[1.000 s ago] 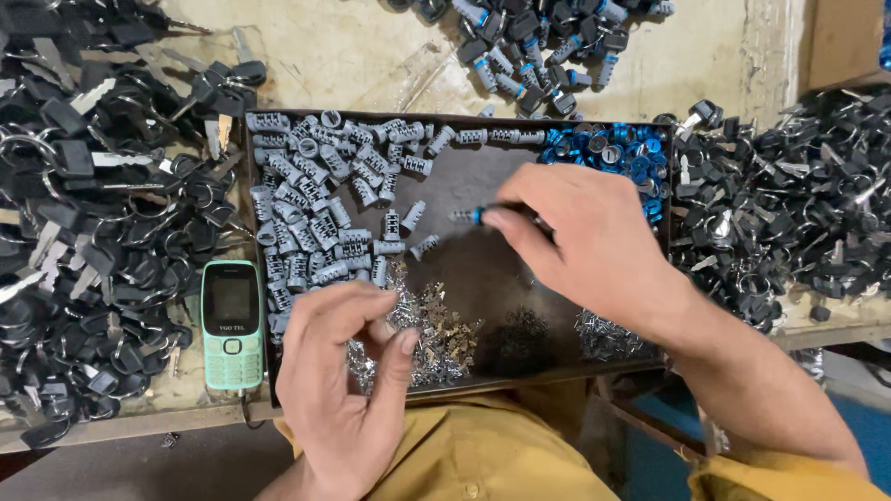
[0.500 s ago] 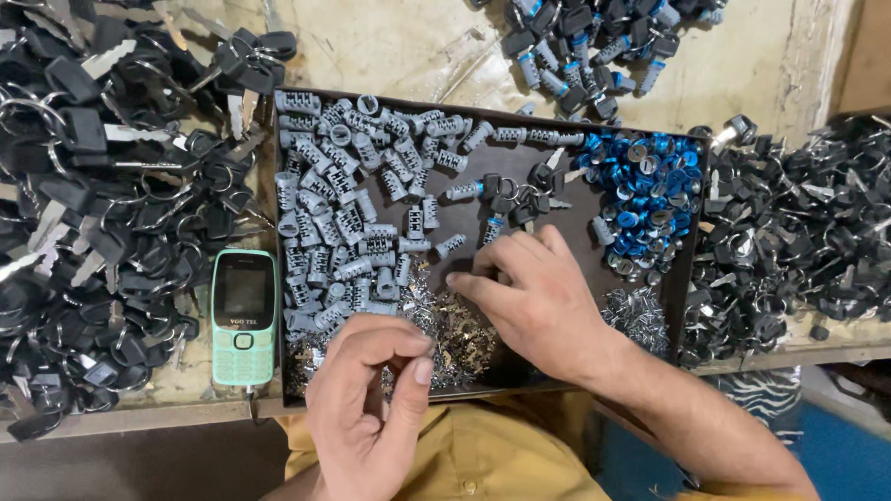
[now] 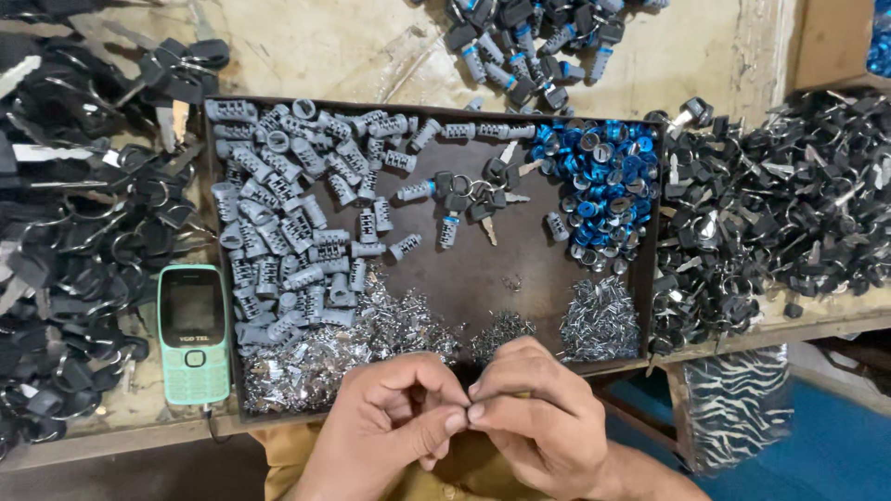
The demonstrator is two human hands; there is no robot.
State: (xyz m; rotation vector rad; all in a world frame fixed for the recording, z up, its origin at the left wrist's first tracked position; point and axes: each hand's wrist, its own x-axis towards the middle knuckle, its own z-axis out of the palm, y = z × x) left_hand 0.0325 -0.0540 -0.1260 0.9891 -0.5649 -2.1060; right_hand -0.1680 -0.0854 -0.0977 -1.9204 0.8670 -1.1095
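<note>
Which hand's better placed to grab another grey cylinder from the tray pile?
Left, probably. The left hand sits nearer the grey cylinders, heaped on the tray's left side. The right hand is closer to the small metal bits at right. Fingertips currently pinched together.

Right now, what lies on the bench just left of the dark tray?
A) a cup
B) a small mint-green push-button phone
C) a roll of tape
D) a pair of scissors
B: a mint-green push-button phone lies flat beside the tray's left wall, between it and a heap of black-headed keys.
</note>
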